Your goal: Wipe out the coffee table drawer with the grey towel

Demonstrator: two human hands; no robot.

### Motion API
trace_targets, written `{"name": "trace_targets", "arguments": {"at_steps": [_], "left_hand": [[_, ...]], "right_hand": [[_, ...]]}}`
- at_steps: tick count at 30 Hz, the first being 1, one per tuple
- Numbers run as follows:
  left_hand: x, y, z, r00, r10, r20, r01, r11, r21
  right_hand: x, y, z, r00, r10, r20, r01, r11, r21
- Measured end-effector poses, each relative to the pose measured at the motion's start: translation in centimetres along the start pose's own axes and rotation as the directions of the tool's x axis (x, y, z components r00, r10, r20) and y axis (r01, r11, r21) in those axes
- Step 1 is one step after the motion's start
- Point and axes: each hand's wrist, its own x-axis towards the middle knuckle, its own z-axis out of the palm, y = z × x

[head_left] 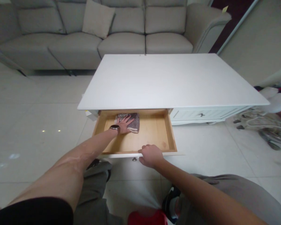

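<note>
Inside a pulled-out wooden drawer [154,131] lies a folded grey-brown cloth [135,122] with pale edging. My left hand [124,124] rests flat on the cloth with its fingers spread; a watch [114,127] is on that wrist. My right hand [151,155] has its fingers hooked over the top of the drawer's front panel, just right of a small dark knob [134,159]. The drawer belongs to a white coffee table [173,81].
A grey sofa [121,43] with a light cushion [98,19] stands behind the table. To the right is a shut drawer with a knob [202,115], then a cluttered pile [255,120]. A red object [148,217], perhaps a stool, sits between my legs.
</note>
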Motion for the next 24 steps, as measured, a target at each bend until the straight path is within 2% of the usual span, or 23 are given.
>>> {"name": "trace_targets", "arguments": {"at_steps": [3,6,10,16,21,24], "left_hand": [[-3.3,-5.3,0.6,0.983,-0.184,0.015,0.182,0.981,0.067],[-5.1,-7.0,1.0,0.972,-0.233,0.018,0.231,0.970,0.072],[-5.3,-5.6,0.8,0.970,-0.243,0.003,0.242,0.970,0.025],[-5.5,-4.6,0.1,0.986,-0.159,0.040,0.159,0.987,0.000],[-7.3,-4.2,0.2,0.985,-0.127,0.113,0.136,0.988,-0.068],[-8.9,-3.7,0.5,0.988,-0.101,0.120,0.111,0.990,-0.084]], "right_hand": [[-0.1,0.1,-0.1,1.000,0.002,0.006,-0.002,1.000,-0.020],[-0.3,0.1,-0.3,1.000,0.016,0.019,-0.014,0.998,-0.056],[-0.7,0.0,-0.7,0.999,0.035,0.014,-0.033,0.994,-0.106],[-0.8,-0.2,-1.0,0.998,0.064,0.004,-0.063,0.988,-0.144],[-0.8,-0.5,-1.0,0.994,0.106,0.027,-0.100,0.982,-0.162],[-0.8,-0.9,-1.2,0.990,0.134,0.036,-0.124,0.971,-0.202]]}}
